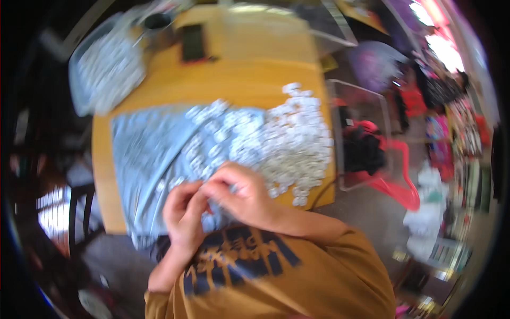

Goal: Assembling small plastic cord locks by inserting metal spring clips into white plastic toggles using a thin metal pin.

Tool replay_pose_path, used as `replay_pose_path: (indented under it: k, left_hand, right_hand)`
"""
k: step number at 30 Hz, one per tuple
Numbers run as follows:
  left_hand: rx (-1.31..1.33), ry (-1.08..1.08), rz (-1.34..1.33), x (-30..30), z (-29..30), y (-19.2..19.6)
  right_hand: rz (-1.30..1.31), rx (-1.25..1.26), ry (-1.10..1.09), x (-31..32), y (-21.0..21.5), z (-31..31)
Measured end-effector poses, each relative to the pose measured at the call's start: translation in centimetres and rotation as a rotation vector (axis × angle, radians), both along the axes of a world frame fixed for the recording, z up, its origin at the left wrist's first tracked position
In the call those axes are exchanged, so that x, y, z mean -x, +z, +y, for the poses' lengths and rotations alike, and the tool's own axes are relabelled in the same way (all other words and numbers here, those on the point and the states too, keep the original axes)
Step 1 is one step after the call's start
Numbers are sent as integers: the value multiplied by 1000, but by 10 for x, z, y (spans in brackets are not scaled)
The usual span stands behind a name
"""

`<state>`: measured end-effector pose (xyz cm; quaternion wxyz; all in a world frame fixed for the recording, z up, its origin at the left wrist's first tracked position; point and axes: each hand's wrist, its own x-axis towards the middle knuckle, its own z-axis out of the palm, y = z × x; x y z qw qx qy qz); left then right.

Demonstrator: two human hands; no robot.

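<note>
Pinching at something tiny, the left hand (183, 212) and the right hand (239, 194) meet close to the person's chest, at the near edge of the yellow table (239, 80). Both hands have their fingers curled in and pressed together at the tips. The picture is too blurry to tell what little piece sits between them. The two hands touch each other.

Just past the fingers lies a big heap of small white round pieces (276, 141). The heap spreads to the right edge of the table, and some pieces sit right at that edge. Under the heap and the hands is a grey cloth (143, 149). It covers the left and near part of the table and hangs over the near edge.

Far back on the left, a clear plastic bag (109, 66) full of the same white pieces sticks out over the table's corner. A dark phone (193, 42) lies near it. The bare yellow wood between the phone and the heap is open room.

Off the right edge stands a clear box (361, 138) with dark and red things inside.
</note>
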<state>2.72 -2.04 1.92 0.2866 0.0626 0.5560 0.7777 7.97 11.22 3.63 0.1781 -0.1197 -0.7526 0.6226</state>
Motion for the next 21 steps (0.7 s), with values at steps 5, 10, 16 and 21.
replay_pose_path:
  k: [5,10,16,21]
  left_hand:
    - [-123,-39,-161,-2,-3,2]
    - [-196,-9,-222,1,-17,-4]
    - [-169,18,-254,7,-30,-1]
    - [-162,13,-266,11,-39,-4]
  right_hand:
    - [-8,-56,109,2,3,4]
    - [-20,-124,213,12,3,0]
    - [-101,-271,251,22,13,7]
    - [-129,-472,179,53,25,28]
